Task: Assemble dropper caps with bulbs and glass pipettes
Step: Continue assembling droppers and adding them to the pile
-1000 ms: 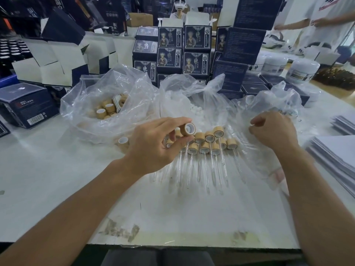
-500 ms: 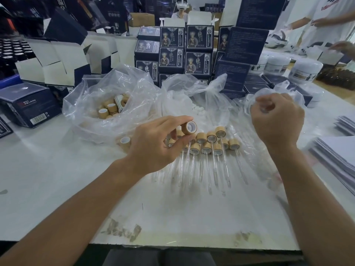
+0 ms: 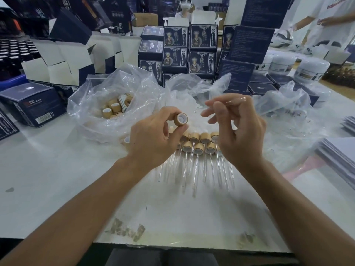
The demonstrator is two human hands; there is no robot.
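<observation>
Head view, frame centre: my left hand (image 3: 153, 139) pinches the cap (image 3: 180, 119) opening-rightward so my right hand (image 3: 238, 129), pinching the glass pipette (image 3: 233, 100), can insert it.

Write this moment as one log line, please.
left hand: pinches cap | right hand: holds glass pipette | pipette not yet in cap

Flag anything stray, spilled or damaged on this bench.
One stray: a single cap lies alone on the table beside the bag of caps, apart from the finished droppers. Nothing looks spilled or broken.
</observation>
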